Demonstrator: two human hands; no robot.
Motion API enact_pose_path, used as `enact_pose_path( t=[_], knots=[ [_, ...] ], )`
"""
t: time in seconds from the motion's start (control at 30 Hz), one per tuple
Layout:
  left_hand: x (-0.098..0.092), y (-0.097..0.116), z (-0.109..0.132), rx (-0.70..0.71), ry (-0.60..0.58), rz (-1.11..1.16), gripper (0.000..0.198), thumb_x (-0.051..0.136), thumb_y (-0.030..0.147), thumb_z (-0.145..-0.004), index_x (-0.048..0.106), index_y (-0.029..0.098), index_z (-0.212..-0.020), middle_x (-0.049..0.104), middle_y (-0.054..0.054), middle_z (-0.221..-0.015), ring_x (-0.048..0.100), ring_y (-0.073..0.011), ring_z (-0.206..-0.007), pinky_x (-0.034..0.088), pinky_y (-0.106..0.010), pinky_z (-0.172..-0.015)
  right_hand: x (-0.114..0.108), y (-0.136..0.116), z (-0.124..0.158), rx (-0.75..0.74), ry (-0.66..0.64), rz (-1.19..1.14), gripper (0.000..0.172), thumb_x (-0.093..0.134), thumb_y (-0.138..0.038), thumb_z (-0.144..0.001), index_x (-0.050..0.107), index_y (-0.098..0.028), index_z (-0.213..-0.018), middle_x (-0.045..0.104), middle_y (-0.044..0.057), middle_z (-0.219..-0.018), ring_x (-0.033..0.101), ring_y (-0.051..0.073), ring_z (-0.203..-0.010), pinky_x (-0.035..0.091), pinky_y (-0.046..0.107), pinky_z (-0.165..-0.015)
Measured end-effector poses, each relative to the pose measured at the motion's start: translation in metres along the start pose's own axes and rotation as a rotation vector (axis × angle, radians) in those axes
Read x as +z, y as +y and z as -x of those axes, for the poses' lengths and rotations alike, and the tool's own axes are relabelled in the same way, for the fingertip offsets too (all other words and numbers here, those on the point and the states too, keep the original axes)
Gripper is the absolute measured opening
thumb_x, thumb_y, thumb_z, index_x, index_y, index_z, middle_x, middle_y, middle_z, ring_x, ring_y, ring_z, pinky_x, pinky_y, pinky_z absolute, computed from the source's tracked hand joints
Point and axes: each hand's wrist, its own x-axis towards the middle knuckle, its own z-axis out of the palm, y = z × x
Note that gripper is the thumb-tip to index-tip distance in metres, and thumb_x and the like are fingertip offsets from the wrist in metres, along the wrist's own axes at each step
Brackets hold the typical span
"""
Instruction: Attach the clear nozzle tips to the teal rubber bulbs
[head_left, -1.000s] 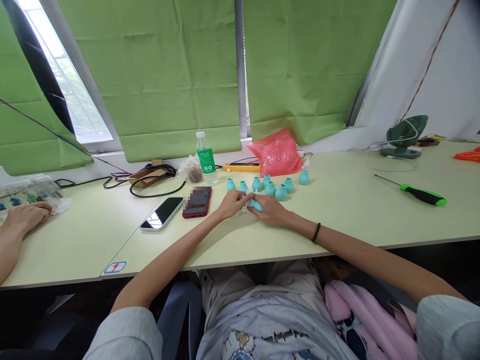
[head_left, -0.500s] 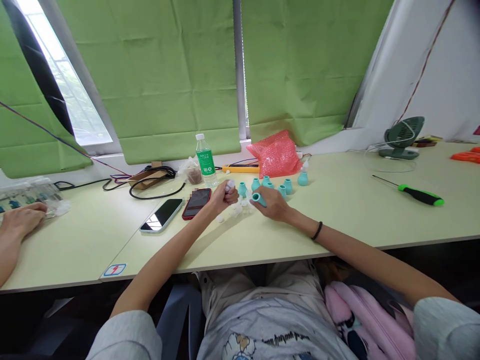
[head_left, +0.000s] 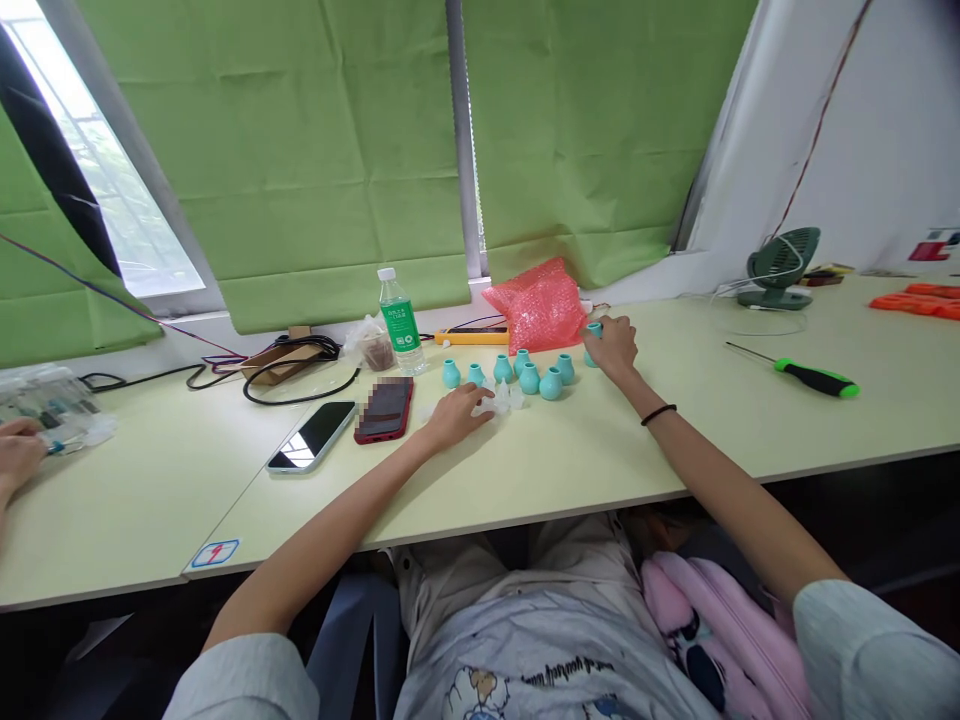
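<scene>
My left hand [head_left: 456, 416] rests low over the table, fingers reaching to a small heap of translucent white plastic pieces [head_left: 511, 396]. Its fingers look stretched apart, with nothing clearly held. Farther back on the right, my right hand [head_left: 615, 348] has its fingers closed around a teal rubber bulb [head_left: 592, 357]; the hand partly covers it, and I cannot tell whether a nozzle is on it. Between the hands, several teal bulbs stand upright with open necks, among them a front one [head_left: 550, 384] and a leftmost one [head_left: 450, 375].
Left of my hand lie a red-cased phone [head_left: 384, 412] and a light-cased phone [head_left: 311, 438]. Behind stand a water bottle [head_left: 401, 325] and red bubble wrap [head_left: 544, 308]. A screwdriver [head_left: 814, 378] and fan [head_left: 781, 268] are to the right. Another person's hand [head_left: 19, 455] is far left.
My right hand has moved back and right from the middle with a teal bulb. My left hand has lowered from holding up a white piece to the plastic pieces. The view has shifted slightly.
</scene>
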Motion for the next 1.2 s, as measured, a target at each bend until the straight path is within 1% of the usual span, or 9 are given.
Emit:
enact_pose_path(
  t=[0.2,0.37,0.47,0.67,0.73,0.87,1.03,1.1,1.2],
  knots=[
    [0.001,0.005,0.001,0.028,-0.004,-0.137,0.034,0.032,0.034,-0.081,0.046,0.021,-0.109,0.047,-0.007,-0.092,0.047,-0.0179,-0.084,0.040,-0.028,-0.067,0.009,0.013,-0.006,0.093,-0.230,0.086,0.033,0.048,-0.037,-0.062,0.056,-0.017,-0.087,0.051,0.013,-0.093,0.048,0.028,-0.087,0.037,0.043,-0.068],
    [0.005,0.010,0.002,0.084,0.013,-0.193,0.033,0.025,0.027,-0.083,0.045,0.020,-0.109,0.044,-0.008,-0.094,0.042,-0.0182,-0.087,0.040,-0.031,-0.071,0.014,0.022,-0.008,0.123,-0.292,0.095,0.028,0.052,-0.028,-0.057,0.058,-0.017,-0.082,0.054,0.012,-0.089,0.051,0.026,-0.083,0.039,0.039,-0.067],
    [0.009,0.009,0.002,0.105,0.014,-0.207,0.032,0.029,0.022,-0.082,0.043,0.020,-0.111,0.042,-0.009,-0.095,0.040,-0.0192,-0.087,0.038,-0.034,-0.074,0.014,0.023,-0.008,0.108,-0.261,0.075,0.027,0.052,-0.031,-0.058,0.058,-0.018,-0.081,0.053,0.010,-0.088,0.050,0.025,-0.083,0.038,0.040,-0.069],
    [0.013,0.010,0.003,0.110,0.052,-0.216,0.033,0.028,0.024,-0.082,0.043,0.022,-0.111,0.041,-0.009,-0.096,0.038,-0.0201,-0.088,0.036,-0.036,-0.074,0.013,0.022,-0.005,0.024,0.024,-0.028,0.035,0.041,-0.044,-0.068,0.056,-0.022,-0.091,0.039,0.011,-0.102,0.035,0.027,-0.095,0.035,0.044,-0.072],
    [0.012,0.011,0.003,0.105,0.059,-0.212,0.033,0.027,0.029,-0.082,0.043,0.022,-0.110,0.041,-0.009,-0.097,0.037,-0.0206,-0.089,0.036,-0.036,-0.074,0.015,0.025,-0.006,0.032,0.001,-0.071,0.037,0.036,-0.046,-0.071,0.054,-0.025,-0.095,0.033,0.010,-0.108,0.029,0.029,-0.100,0.034,0.047,-0.073],
    [0.011,0.011,0.004,0.096,0.051,-0.199,0.033,0.027,0.033,-0.082,0.043,0.023,-0.110,0.040,-0.009,-0.099,0.037,-0.0209,-0.089,0.036,-0.036,-0.073,0.020,0.034,-0.012,0.111,-0.147,-0.129,0.042,0.032,-0.051,-0.072,0.050,-0.031,-0.104,0.025,0.008,-0.118,0.021,0.032,-0.106,0.028,0.053,-0.076],
    [0.011,0.009,0.004,0.089,0.051,-0.188,0.034,0.027,0.035,-0.082,0.043,0.023,-0.109,0.040,-0.009,-0.100,0.036,-0.0211,-0.090,0.036,-0.036,-0.072,0.028,0.044,-0.016,0.098,-0.276,-0.152,0.044,0.028,-0.052,-0.073,0.047,-0.032,-0.108,0.033,0.007,-0.114,0.021,0.031,-0.106,0.022,0.057,-0.080],
    [0.011,0.009,0.003,0.088,0.052,-0.181,0.034,0.027,0.035,-0.082,0.043,0.023,-0.109,0.040,-0.009,-0.100,0.036,-0.0211,-0.090,0.036,-0.036,-0.072,0.030,0.046,-0.015,0.076,-0.261,-0.146,0.045,0.029,-0.052,-0.073,0.047,-0.031,-0.108,0.037,0.008,-0.109,0.022,0.031,-0.105,0.021,0.057,-0.079],
    [0.009,0.010,0.003,0.084,0.060,-0.169,0.034,0.028,0.036,-0.082,0.044,0.023,-0.108,0.040,-0.008,-0.100,0.036,-0.0212,-0.090,0.035,-0.036,-0.072,0.031,0.046,-0.014,0.042,-0.133,-0.126,0.047,0.033,-0.050,-0.071,0.045,-0.025,-0.110,0.038,0.010,-0.104,0.024,0.030,-0.102,0.023,0.056,-0.078]
  ],
)
